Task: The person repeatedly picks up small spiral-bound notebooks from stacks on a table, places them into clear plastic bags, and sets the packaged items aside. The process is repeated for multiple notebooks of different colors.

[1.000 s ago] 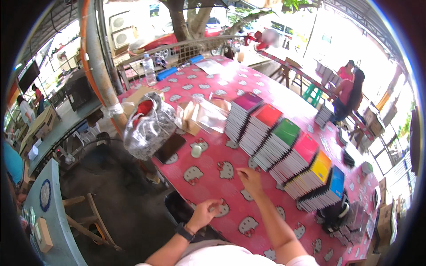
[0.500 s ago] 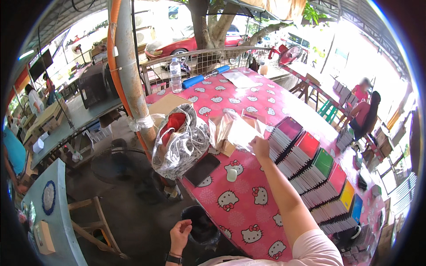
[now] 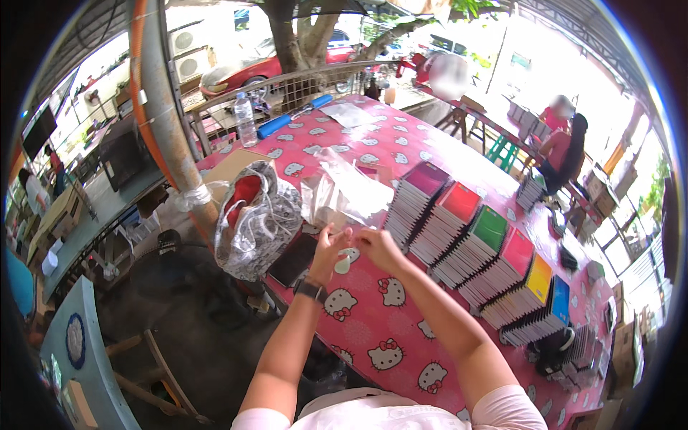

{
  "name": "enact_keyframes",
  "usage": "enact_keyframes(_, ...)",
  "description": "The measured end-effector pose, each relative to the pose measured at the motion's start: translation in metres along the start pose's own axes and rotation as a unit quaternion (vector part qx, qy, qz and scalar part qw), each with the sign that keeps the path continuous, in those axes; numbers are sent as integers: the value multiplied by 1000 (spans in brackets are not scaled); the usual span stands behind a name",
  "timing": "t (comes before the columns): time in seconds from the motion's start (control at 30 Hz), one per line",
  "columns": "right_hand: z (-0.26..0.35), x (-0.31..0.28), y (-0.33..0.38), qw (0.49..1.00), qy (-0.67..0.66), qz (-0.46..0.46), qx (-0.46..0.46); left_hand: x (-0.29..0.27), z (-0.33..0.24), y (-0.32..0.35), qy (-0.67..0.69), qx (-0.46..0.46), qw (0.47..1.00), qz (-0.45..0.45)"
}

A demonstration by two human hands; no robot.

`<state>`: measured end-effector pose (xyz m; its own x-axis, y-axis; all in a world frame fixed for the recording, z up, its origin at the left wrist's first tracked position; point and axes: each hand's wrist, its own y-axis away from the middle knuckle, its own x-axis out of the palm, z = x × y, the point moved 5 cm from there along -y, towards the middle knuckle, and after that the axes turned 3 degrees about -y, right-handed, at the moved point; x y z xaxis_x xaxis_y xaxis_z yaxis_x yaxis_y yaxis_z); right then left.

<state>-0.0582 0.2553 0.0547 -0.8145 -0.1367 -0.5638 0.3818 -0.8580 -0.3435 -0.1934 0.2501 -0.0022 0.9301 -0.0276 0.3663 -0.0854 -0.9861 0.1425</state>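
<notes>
My left hand [image 3: 331, 251], wearing a dark wristband, and my right hand [image 3: 378, 249] meet over the patterned pink table cover [image 3: 387, 355]. Fingers of both hands are pinched at the near edge of a clear plastic bag [image 3: 351, 192]; their fingertips nearly touch. The bag lies among other crinkled clear plastic with brown card under it. Just below the hands sits a small pale green rounded object [image 3: 343, 265]. Left of them lies a dark flat phone-like object [image 3: 293, 261], partly covered by a grey-and-white patterned drawstring bag [image 3: 259, 222] with red cloth inside.
Several stacks of spiral notebooks [image 3: 481, 247] with coloured covers run along the table's right side. A water bottle [image 3: 245, 120] and a blue roll [image 3: 274, 127] stand and lie near the far edge. A rusty post [image 3: 168, 122] rises at the left. Two people sit farther right.
My left hand has come up from beside the table edge to the plastic bag. The right hand has drawn nearer with the plastic. The whole view has shifted.
</notes>
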Motion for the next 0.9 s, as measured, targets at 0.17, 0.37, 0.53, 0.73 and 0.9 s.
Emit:
enact_keyframes(0.17,-15,-19,48,994,31,-97,33,15,29,-46,-22,-19,999,-21)
enact_keyframes(0.37,-59,-28,84,992,-25,-101,76,5,22,-131,-139,-57,981,-123)
enact_keyframes(0.53,-82,-10,119,991,-11,39,129,-14,-10,-186,-554,45,771,-313)
enact_keyframes(0.73,-76,-24,149,952,-110,60,279,-19,-12,-214,-605,-10,743,-286)
enact_keyframes(0.9,-86,-29,155,946,-146,-12,288,-28,-14,-223,-560,116,756,-318)
